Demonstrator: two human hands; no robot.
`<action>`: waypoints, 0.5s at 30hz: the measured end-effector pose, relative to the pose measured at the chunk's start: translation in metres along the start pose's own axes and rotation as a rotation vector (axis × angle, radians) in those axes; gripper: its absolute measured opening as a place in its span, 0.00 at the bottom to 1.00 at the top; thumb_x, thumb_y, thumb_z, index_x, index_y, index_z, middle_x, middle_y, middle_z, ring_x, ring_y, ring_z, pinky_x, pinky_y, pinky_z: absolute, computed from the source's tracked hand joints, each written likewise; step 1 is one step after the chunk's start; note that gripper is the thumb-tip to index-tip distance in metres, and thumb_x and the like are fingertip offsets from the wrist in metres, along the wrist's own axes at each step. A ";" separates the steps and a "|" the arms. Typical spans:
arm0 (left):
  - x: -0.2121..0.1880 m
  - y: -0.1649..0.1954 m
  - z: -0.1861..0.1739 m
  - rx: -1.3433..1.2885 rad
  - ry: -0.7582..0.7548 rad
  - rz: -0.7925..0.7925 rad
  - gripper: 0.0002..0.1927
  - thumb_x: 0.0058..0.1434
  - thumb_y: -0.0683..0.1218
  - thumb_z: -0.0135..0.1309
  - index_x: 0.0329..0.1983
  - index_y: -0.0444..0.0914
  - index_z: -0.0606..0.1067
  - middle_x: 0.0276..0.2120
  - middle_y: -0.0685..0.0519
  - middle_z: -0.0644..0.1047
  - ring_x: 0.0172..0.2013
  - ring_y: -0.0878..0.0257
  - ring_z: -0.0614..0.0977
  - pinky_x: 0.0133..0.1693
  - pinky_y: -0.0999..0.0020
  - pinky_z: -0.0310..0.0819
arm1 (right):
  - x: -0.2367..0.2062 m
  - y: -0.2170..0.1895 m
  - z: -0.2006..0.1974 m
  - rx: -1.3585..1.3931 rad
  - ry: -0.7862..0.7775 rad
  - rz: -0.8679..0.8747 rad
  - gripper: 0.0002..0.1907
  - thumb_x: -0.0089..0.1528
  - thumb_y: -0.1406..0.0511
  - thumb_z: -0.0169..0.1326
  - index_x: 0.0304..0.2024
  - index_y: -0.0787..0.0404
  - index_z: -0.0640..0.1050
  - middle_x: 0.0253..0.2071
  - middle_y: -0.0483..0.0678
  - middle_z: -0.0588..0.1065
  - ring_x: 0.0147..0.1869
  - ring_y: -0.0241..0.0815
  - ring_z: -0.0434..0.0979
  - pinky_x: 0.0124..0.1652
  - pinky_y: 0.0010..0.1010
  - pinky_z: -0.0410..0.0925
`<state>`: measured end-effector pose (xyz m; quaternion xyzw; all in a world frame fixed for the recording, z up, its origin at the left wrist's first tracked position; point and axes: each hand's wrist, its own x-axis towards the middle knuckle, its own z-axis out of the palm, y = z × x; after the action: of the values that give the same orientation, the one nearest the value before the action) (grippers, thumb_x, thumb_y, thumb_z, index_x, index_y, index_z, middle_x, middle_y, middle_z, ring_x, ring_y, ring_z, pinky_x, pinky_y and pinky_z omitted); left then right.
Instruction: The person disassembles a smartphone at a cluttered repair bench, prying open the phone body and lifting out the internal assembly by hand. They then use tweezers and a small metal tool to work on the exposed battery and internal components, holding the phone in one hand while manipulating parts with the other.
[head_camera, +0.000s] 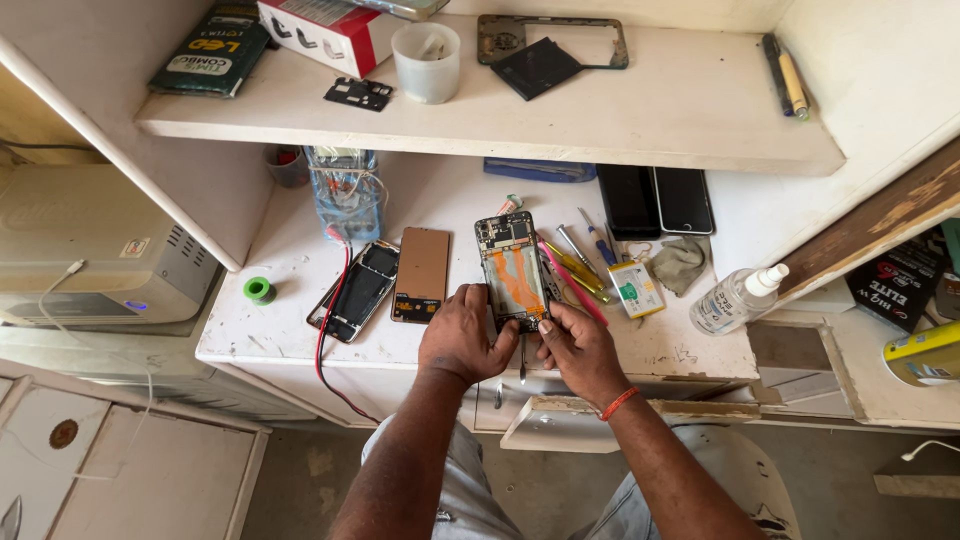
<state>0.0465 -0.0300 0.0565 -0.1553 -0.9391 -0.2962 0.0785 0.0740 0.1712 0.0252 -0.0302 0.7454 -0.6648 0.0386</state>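
**Both hands on an opened phone at the bench's front edge**

Left hand (462, 335) curls around the lower left of the opened smartphone with exposed circuit board and orange ribbon cables (511, 265), thumb on its side. Right hand (578, 345) pinches the phone's lower right corner, fingers closed, with a thin dark screwdriver (522, 360) pointing down between the two hands. The phone lies near the front edge of the white painted workbench (290, 330), just right of a tan phone panel (421, 272).
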 end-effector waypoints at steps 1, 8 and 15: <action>0.000 -0.001 0.000 0.000 -0.002 -0.004 0.28 0.58 0.59 0.55 0.46 0.31 0.69 0.40 0.37 0.75 0.44 0.40 0.80 0.47 0.48 0.76 | 0.000 0.000 0.001 -0.011 0.002 0.001 0.15 0.69 0.66 0.50 0.56 0.65 0.77 0.34 0.43 0.77 0.31 0.29 0.74 0.29 0.24 0.72; -0.001 -0.002 0.004 -0.010 0.036 0.006 0.27 0.60 0.60 0.55 0.45 0.32 0.69 0.39 0.38 0.76 0.43 0.40 0.80 0.45 0.48 0.77 | -0.002 -0.002 0.001 -0.042 0.004 -0.009 0.16 0.69 0.65 0.51 0.58 0.64 0.76 0.34 0.42 0.77 0.31 0.28 0.74 0.30 0.23 0.72; -0.001 -0.002 0.004 -0.020 0.038 -0.017 0.27 0.61 0.61 0.56 0.42 0.33 0.68 0.38 0.39 0.75 0.41 0.42 0.81 0.42 0.49 0.78 | -0.001 0.000 0.003 -0.064 0.025 0.000 0.17 0.68 0.65 0.52 0.58 0.64 0.76 0.33 0.43 0.78 0.29 0.28 0.74 0.29 0.24 0.72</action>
<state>0.0463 -0.0295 0.0525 -0.1423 -0.9358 -0.3092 0.0920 0.0754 0.1686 0.0248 -0.0233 0.7668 -0.6408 0.0281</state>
